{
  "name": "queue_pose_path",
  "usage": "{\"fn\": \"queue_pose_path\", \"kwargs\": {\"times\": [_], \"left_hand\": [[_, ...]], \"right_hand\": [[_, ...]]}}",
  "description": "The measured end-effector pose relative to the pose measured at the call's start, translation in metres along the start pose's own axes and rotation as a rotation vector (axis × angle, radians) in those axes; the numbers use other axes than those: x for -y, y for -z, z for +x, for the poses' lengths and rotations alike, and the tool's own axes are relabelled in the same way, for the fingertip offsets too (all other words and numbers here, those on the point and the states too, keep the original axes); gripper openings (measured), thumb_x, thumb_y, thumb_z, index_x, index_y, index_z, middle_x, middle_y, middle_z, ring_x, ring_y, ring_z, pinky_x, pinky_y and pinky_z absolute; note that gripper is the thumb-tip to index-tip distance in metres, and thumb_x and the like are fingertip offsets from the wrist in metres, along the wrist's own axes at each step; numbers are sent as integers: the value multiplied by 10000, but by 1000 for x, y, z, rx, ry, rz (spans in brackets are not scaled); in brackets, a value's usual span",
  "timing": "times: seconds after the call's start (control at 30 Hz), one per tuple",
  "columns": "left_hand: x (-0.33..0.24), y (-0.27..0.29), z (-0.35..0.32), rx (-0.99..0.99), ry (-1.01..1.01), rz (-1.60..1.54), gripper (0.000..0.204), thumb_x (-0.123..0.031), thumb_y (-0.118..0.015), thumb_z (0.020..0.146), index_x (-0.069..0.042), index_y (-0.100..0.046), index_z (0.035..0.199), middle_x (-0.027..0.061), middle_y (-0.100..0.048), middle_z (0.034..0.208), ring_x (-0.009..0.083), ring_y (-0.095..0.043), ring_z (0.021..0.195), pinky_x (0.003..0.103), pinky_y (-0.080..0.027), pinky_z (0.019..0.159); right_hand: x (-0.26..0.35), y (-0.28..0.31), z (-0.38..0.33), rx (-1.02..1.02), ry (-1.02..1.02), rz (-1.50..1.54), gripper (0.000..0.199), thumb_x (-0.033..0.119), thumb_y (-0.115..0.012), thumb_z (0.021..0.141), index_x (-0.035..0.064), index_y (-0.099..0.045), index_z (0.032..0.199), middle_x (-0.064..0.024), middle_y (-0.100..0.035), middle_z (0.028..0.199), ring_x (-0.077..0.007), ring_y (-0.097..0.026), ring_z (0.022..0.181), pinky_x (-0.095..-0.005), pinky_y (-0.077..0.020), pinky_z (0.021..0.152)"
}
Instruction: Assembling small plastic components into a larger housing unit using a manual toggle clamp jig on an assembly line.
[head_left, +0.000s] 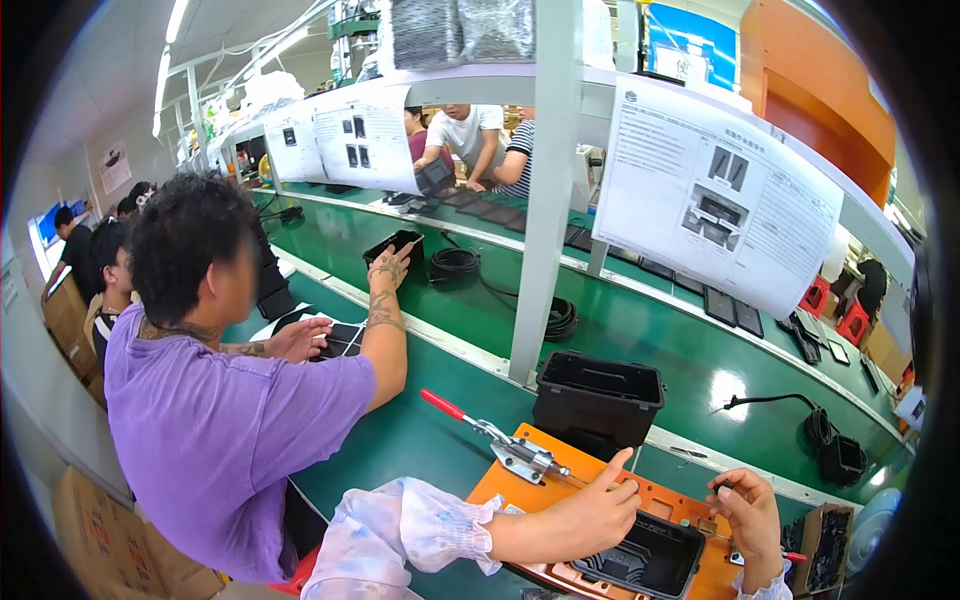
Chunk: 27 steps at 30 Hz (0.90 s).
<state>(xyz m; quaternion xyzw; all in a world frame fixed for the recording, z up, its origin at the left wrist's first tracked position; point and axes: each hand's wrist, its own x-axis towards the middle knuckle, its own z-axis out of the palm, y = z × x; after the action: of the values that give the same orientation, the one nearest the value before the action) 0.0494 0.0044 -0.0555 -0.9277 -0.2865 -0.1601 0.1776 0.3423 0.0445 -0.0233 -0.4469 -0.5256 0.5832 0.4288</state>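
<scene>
An orange fixture plate [535, 437] lies on the bench before me, with an open black plastic box [690, 545] seated in it. My left hand [590, 512] is over the box's left side, one finger raised and the others curled; what they hold, if anything, is hidden. Beside it, a toggle clamp [520, 458] with a red handle is mounted on the plate. My right hand [750, 510], at the plate's right side, pinches a small black part [722, 488] between thumb and fingertips. Another red-tipped handle [793, 556] shows beside my right wrist.
A black bin [600, 385] stands just behind the fixture. On the green conveyor [640, 335] lie coiled black cables [562, 318] and a cabled black box [842, 460]. A co-worker in purple [240, 400] sits at left, reaching into another box. A white post [548, 200] rises ahead.
</scene>
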Motion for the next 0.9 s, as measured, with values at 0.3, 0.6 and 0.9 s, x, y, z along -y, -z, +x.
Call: {"fn": "queue_pose_path", "kwargs": {"times": [0.3, 0.6, 0.9], "left_hand": [[-1, 2, -3, -78, 61, -46, 179, -99, -627, 828, 39, -699, 917, 92, -518, 860, 256, -569, 986, 748, -206, 1180], [0, 0, -3, -81, 66, -50, 168, -93, -630, 793, 42, -703, 861, 118, -559, 892, 284, -568, 1039, 743, -206, 1182], [-3, 0, -2, -84, 75, -9, 165, -114, -633, 801, 25, -699, 860, 112, -563, 902, 282, -572, 1021, 739, -213, 1181]], "right_hand": [[0, 16, -3, -9, -21, 3, 229, 17, -645, 949, -47, -667, 1168, -113, -714, 910, -141, -691, 745, -238, -551, 624], [-6, 15, -3, -33, 6, 49, 173, 2, -651, 934, -27, -638, 1104, -130, -723, 973, -192, -727, 892, -269, -600, 717], [-7, 19, -3, 25, 36, -25, 181, -21, -691, 905, -43, -672, 1085, -95, -709, 954, -148, -700, 782, -268, -587, 669]]}}
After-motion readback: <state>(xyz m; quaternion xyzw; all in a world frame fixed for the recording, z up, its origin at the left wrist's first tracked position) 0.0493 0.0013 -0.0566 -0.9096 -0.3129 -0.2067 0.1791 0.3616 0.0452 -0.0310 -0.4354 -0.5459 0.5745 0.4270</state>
